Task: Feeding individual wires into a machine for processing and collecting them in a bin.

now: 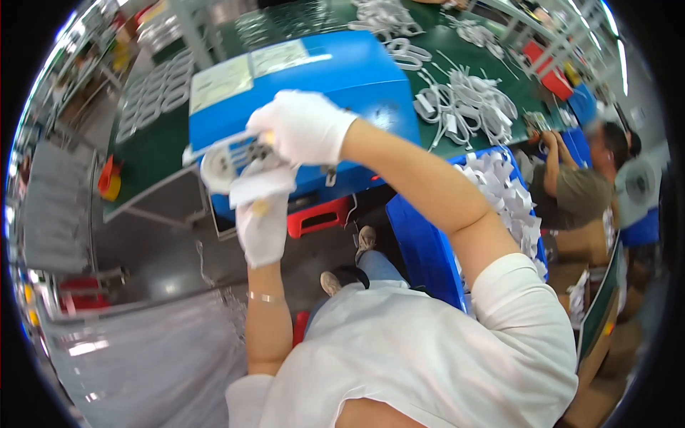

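while both gloved hands meet in front of the blue machine housing (335, 71), a coiled white cable (222, 165) sits between them at the left of the grip. the right hand (303, 127), in a white glove, comes in from the right along a bare forearm and is curled closed over the upper right part of the coil — its fingers fold down over the bundle and the pale wrapping around it, so the coil sticks out to the left of the knuckles. the left hand (262, 227), also gloved in white, rises from below with a thin bracelet at the wrist; its fingers are closed up under a white paper or film piece (260, 184) just beneath the coil, touching it from underneath. the coil itself is blurred, so how many loops it has cannot be told.

behind the housing lies a green work table (153, 153) with more coiled white cables (460, 103) spread on it. to the right, a blue bin (421, 246) holds white paper scraps — beyond it another person (581, 189) sits bent over. a red stool (317, 217) stands below the housing.
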### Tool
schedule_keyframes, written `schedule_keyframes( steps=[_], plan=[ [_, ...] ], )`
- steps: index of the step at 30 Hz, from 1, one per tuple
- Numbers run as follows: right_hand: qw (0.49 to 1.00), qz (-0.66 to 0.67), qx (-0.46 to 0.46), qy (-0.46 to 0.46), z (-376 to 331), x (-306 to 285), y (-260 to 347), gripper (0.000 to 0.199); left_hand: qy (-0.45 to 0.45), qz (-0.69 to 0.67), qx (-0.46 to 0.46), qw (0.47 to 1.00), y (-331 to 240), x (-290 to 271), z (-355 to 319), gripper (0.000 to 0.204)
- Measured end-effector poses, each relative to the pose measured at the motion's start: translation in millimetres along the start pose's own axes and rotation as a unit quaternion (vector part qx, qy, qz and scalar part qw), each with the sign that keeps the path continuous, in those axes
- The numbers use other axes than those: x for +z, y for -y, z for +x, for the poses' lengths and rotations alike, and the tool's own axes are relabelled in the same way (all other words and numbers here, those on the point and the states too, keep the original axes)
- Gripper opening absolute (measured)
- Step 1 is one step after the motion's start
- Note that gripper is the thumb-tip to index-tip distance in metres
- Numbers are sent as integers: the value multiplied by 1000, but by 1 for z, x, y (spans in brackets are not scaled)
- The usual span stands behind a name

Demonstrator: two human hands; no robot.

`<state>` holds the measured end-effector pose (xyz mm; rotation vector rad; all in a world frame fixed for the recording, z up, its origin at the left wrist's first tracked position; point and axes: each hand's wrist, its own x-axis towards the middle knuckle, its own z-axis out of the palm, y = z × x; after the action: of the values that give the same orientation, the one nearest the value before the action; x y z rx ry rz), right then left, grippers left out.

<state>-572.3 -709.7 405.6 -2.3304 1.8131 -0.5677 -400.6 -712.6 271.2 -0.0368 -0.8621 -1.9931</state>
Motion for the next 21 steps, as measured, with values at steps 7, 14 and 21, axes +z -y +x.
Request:
schedule_keyframes(
  steps=[7,14,21],
  plan=[
    [984,90,-88,-124,-38,-32,19,9,-68,183,41,980,-40,68,-9,89],
    [873,238,386,-178,-100,-65,-217,22,-38,383,-184,904,-66,78,-11,109],
    [787,197,513,-280,-262,-24,-365,17,-17,409,-216,887,-46,65,-15,85]
  ],
)
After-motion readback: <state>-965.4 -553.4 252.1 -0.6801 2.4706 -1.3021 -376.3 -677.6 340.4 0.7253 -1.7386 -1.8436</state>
